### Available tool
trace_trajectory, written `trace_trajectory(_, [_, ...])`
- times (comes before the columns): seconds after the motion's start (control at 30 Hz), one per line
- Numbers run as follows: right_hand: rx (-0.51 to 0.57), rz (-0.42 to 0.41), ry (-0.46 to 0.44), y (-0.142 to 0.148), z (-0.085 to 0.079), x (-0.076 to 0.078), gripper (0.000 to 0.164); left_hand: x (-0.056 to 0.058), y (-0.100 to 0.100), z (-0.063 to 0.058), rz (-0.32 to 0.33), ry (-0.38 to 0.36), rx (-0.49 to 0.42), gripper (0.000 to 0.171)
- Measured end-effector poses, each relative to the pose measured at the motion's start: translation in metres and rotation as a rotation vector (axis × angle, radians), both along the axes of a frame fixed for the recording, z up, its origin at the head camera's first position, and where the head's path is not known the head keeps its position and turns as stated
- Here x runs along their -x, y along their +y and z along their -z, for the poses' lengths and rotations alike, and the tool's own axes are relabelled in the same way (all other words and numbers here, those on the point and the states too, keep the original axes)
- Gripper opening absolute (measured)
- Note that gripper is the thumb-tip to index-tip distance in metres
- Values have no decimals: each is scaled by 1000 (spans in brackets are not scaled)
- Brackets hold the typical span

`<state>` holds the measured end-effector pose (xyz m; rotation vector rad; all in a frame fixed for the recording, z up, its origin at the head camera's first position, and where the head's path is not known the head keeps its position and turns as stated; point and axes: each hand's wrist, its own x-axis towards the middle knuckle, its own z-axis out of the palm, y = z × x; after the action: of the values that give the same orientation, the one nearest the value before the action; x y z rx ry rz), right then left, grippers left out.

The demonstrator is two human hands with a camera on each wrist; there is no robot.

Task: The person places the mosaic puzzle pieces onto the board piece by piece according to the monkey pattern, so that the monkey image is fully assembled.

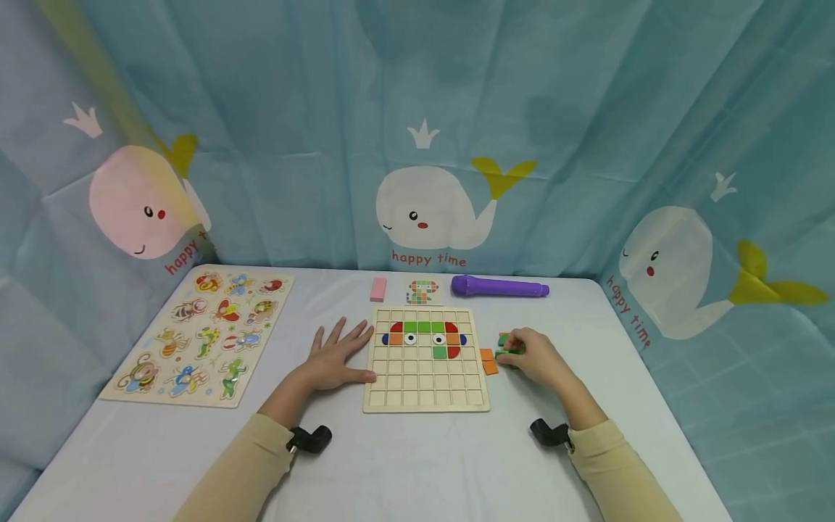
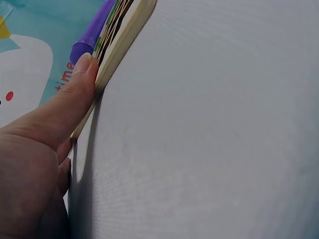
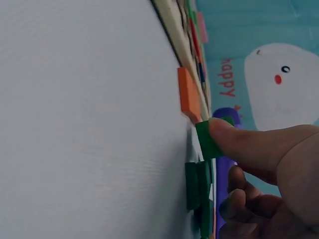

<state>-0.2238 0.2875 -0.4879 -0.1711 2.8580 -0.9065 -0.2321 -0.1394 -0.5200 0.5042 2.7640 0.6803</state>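
Note:
A wooden grid board lies on the table, its upper rows partly filled with red, green, orange and blue tiles and two eye pieces. At its left edge my left hand rests with fingers spread, the thumb touching the rim in the left wrist view. Just right of the board, my right hand pinches a green tile between thumb and fingers. Below it in the right wrist view lie more green tiles. Orange tiles sit by the board's right edge.
Behind the board lie a pink block, a picture card and a purple toy microphone. A wooden insect puzzle covers the table's left side. A blue whale-print curtain hangs around the table.

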Motion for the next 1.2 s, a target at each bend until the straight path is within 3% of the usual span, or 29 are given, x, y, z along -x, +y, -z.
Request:
trace_trajectory(0.13, [86, 30, -32, 0, -3, 3, 16, 0, -1, 0, 0, -1, -2, 110])
trace_trajectory(0.33, [150, 52, -71, 1, -5, 5, 28, -1, 0, 0, 3, 3, 5, 110])
trace_trajectory(0.47, [159, 68, -70, -4, -6, 6, 25, -1, 0, 0, 7, 5, 9, 110])
trace_trajectory(0.77, [194, -6, -63, -37, -13, 8, 18, -1, -1, -1, 3, 7, 1, 109])
trace_trajectory(1.2, [264, -117, -58, -95, -9, 18, 9, -1, -1, -1, 11, 12, -5, 107])
